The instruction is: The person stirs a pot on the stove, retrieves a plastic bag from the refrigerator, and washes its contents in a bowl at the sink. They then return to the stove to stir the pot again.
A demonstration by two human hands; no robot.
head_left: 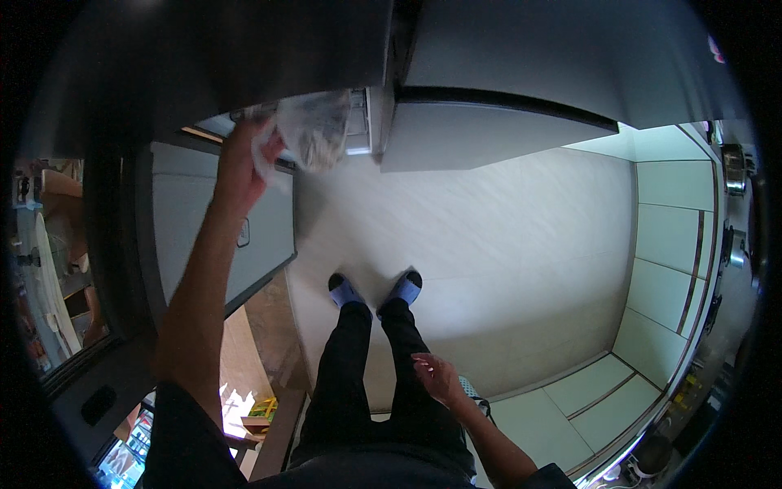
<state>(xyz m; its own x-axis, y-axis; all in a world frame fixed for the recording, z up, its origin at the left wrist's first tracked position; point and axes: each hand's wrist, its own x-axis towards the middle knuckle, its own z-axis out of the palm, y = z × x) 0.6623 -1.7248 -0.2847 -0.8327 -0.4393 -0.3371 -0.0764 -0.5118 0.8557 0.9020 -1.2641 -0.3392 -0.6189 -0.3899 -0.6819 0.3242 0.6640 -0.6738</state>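
My left hand (247, 162) reaches forward and grips the gathered top of a clear plastic bag (317, 131). The bag's brownish-grey contents are blurred and cannot be told. It hangs at the opening of a dark refrigerator (244, 55), in front of a pale inner compartment (359, 131). An open grey door panel (183, 202) stands beside my left forearm. Lower down, my right hand (438, 379) hangs beside my right thigh, its fingers loosely bent and holding nothing.
Another refrigerator door (489, 131) juts out to the right of the bag. Pale cabinet fronts (663, 232) line the right side, below a counter with metal pots (735, 170). My feet, in blue slippers (403, 287), stand on a light floor (489, 244). Wooden furniture (250, 354) is at lower left.
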